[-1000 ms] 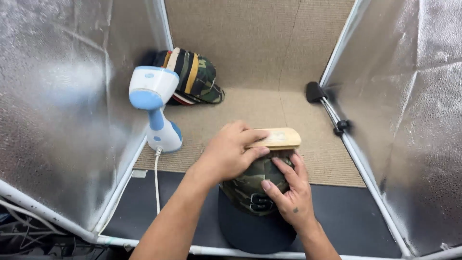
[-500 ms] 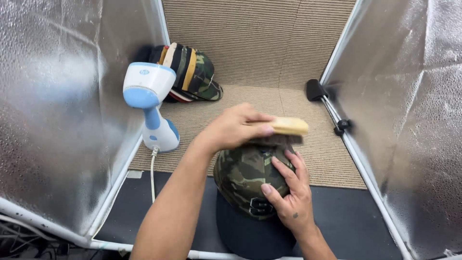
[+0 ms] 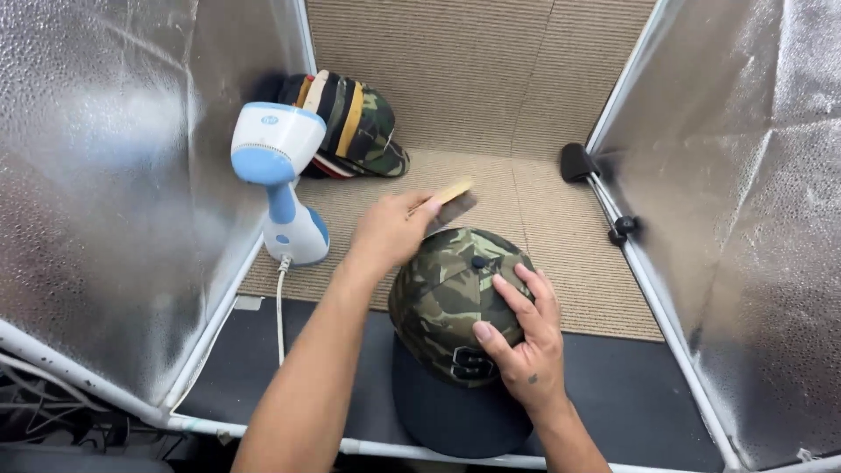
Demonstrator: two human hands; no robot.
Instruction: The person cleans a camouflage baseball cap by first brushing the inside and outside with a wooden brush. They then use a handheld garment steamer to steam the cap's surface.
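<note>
At far left, a silver foil wall (image 3: 96, 175), crinkled and shiny, held in a white frame (image 3: 79, 372). Just right of it, a blue and white steamer (image 3: 282, 180) standing upright on the beige carpet (image 3: 526, 210), head turned toward the near left, white cord (image 3: 280, 307) running from its base toward the near edge. Behind the steamer, in the far left corner, a stack of caps (image 3: 350, 123) lying on their sides, camouflage and striped colours showing. Further right, near the centre, the left hand (image 3: 390, 232) closed around a wooden brush (image 3: 451, 200), bristles facing down, brush just beyond the far edge of the camo cap (image 3: 451, 293) and very close to its crown; touching or not, cannot tell. Camo cap resting in the near centre, crown up, dark brim (image 3: 447, 412) pointing toward the near edge and lying over a black mat (image 3: 639, 403). On the right side of the crown, the right hand (image 3: 526, 342) pressed flat, fingers spread wide, holding the cap steady. Further right, a small black clamp (image 3: 575, 162) and a black knob (image 3: 624, 229) along the white frame. At far right, a second foil wall (image 3: 753, 201), same crinkled surface.
</note>
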